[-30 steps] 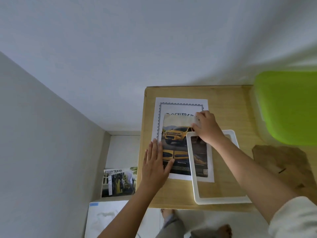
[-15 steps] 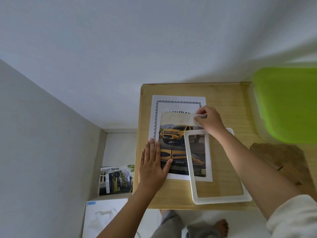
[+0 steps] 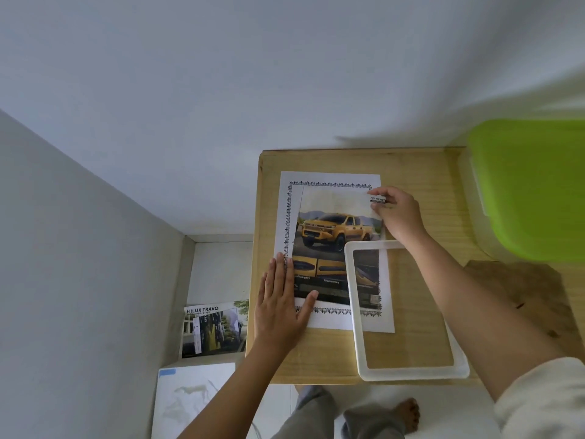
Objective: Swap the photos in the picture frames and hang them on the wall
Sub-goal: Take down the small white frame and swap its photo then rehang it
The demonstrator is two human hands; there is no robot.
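Shifted since a second ago: one car photo [image 3: 332, 229], slid toward the far edge of the bordered document [image 3: 283, 217], whose heading is now covered. The right hand went with it. This looks like squaring the print on the sheet before framing. The swap is under way and nothing is hung yet.

Items, near to far:
- Pale sheet [image 3: 190, 403], one, on the floor at near left.
- Brochure [image 3: 213, 331], one, on the floor just beyond it, left of the table.
- White frame [image 3: 411, 373], one, with no picture in it, flat at the table's near edge. Its far-left corner overlaps both papers.
- Left hand [image 3: 278, 305], fingers straight and flat, pressing the near-left corner of the photo and document.
- Brown board [image 3: 522, 289], one, at right, probably a frame backing.
- Car photo, one, lying on the document, one, at mid-table.
- Right hand [image 3: 399, 217], pinching the photo's far-right corner.
- Green-lidded box [image 3: 531, 185], one, at far right.
- Table [image 3: 427, 185], one, against the wall.
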